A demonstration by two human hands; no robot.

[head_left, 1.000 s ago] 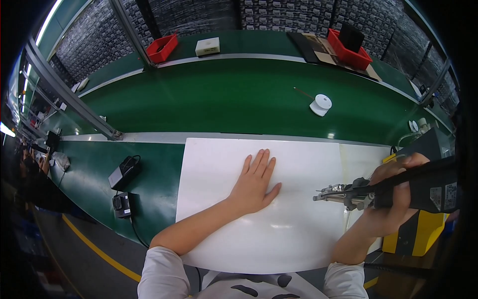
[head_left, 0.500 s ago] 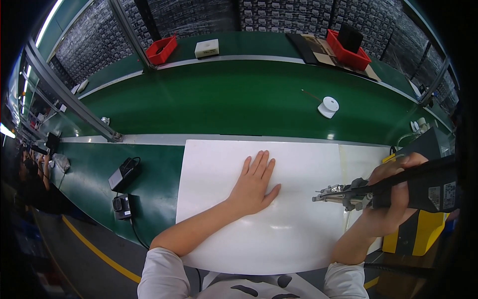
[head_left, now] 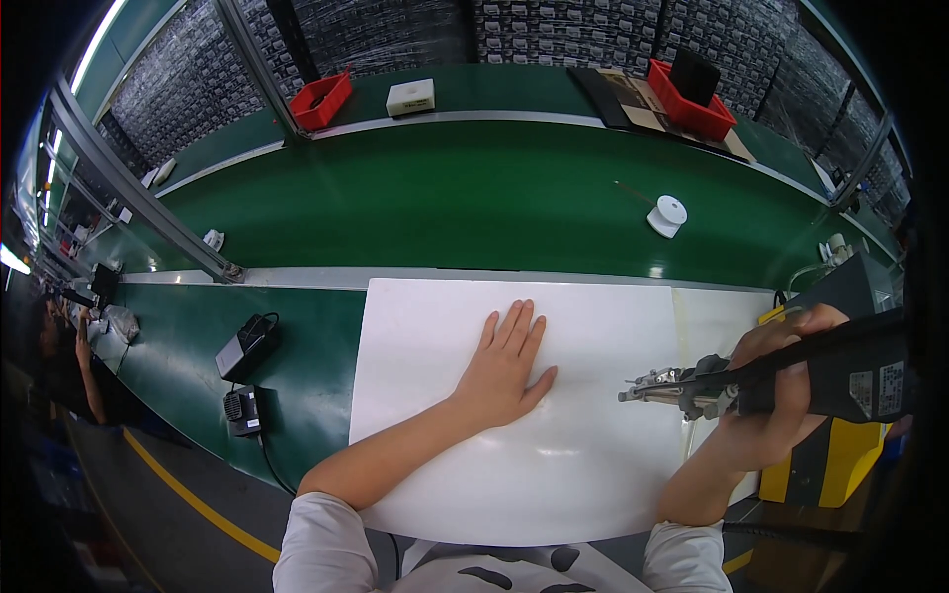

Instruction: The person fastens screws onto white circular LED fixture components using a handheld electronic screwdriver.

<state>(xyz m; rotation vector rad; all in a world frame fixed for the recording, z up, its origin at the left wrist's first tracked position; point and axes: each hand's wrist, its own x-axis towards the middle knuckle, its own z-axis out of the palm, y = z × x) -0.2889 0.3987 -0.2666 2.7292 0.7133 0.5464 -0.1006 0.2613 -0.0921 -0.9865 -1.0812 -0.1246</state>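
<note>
My left hand [head_left: 502,366] lies flat on a white board [head_left: 415,316], palm down, with the fingers stretched forward and the thumb out to the side. It holds nothing. On the right, my right hand [head_left: 781,395] is wrapped round a black gun-shaped tool [head_left: 840,381] with a metal jaw mechanism at its tip. The jaws [head_left: 657,381] point left, over the right part of the board. Between the jaw tips I see nothing held. Part of the tool's grip is hidden by my fingers.
A yellow-and-black machine [head_left: 840,460] stands at the right. Two small black devices [head_left: 247,346] with cables lie left of the board. Beyond it runs a green belt [head_left: 445,198] carrying a white spool [head_left: 669,214]. Red bins [head_left: 321,101] sit on the far shelf. Another person works far left.
The white spool has shifted a little to the right on the green belt, and a small white item at the left did too. The other person's arm has moved. My hands stay put.
</note>
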